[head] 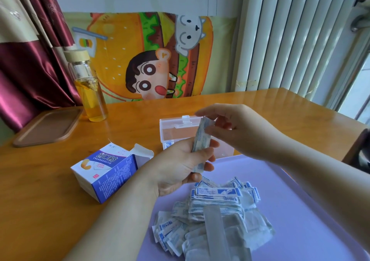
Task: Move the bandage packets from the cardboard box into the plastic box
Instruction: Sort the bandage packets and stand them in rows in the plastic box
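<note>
A slim stack of white-and-blue paper bandage packets (200, 138) stands nearly upright in the air, its long axis running from near-low to far-high and leaning slightly right. The left hand (180, 164) grips its lower half, fingers curled round it. The right hand (240, 128) pinches the top end between thumb and fingertips, the other fingers loosely bent.

Directly behind the stack, and partly hidden by it, sits the clear rectangular plastic box (172, 124) on the counter. Its lid appears to be open, and something blue-printed shows at its near-left corner. The box lies just beyond both hands, so the coming move looks like a short carry forward and down. Its long side runs left to right, so the stack probably has to be tipped flat to match it.

Below the hands, a loose pile of the same packets (218, 200) lies on a lilac mat (300, 210). To the left, the white-and-blue cardboard box (104, 172) lies on its side on the orange wooden counter (50, 200), flaps open toward the hands. Room around the plastic box is open; a glass bottle of yellow liquid (90, 92) and a brown tray (48, 126) stand well apart, far left.
</note>
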A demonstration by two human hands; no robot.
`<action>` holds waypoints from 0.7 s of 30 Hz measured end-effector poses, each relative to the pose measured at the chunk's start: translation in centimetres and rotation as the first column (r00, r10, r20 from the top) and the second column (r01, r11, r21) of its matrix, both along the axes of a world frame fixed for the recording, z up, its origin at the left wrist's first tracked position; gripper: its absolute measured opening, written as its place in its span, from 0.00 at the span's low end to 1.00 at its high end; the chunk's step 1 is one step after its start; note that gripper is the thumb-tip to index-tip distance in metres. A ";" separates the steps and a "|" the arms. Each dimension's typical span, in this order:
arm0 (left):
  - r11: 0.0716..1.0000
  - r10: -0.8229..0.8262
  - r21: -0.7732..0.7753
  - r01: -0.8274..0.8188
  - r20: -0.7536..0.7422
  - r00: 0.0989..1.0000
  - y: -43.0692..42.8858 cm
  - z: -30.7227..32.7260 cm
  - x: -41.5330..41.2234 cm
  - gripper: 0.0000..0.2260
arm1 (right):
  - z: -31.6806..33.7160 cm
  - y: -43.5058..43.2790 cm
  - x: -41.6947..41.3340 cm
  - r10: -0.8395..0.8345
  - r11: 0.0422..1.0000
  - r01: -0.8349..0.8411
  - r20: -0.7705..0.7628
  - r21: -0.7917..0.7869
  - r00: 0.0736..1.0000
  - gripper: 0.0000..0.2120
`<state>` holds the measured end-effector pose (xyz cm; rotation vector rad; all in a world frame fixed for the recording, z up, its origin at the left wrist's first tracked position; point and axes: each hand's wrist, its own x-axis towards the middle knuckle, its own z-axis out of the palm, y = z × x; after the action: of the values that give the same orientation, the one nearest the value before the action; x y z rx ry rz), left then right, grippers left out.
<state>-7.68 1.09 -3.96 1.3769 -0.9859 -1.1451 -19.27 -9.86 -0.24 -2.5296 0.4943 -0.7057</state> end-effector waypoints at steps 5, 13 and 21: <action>0.999 0.042 -0.007 -0.041 0.085 0.996 0.0 0.1 0.1 0.07 | -0.2 0.3 0.3 -0.013 0.998 0.009 0.059 0.062 0.998 0.15; 0.999 0.023 -0.025 -0.022 0.042 0.999 0.3 0.6 1.2 0.07 | -1.1 0.2 1.0 0.099 0.888 -0.141 0.117 0.438 0.988 0.02; 0.993 0.069 -0.098 -0.065 0.039 0.997 0.5 1.2 2.8 0.08 | -0.8 0.6 3.1 0.075 0.927 -0.073 0.009 0.368 0.997 0.05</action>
<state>-4.86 1.61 -2.81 1.3513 -1.0043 -1.0095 -16.19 -9.27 -1.09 -2.1849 0.4802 -0.5226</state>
